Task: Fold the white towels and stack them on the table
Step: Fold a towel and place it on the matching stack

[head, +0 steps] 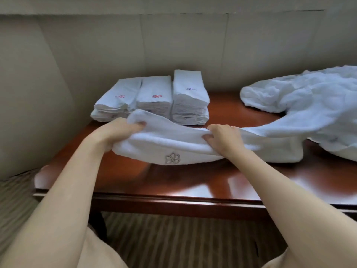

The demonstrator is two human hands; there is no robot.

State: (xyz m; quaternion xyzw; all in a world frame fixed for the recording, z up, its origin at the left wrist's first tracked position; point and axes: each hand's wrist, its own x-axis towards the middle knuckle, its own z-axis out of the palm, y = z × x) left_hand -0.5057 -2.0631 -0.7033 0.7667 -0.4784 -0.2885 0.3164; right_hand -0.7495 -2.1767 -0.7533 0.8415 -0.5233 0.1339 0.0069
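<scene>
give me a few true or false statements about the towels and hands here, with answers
1. Both hands grip the same towel. True: the left hand and right hand hold the towel being folded.
2. That towel bears a red emblem. False: its emblem is grey.
3. Folded stacks sit at the back of the table. True.
4. The rightmost stack is the lowest. False: it stands tallest.
5. The unfolded pile lies on the left. False: it is on the right.
</scene>
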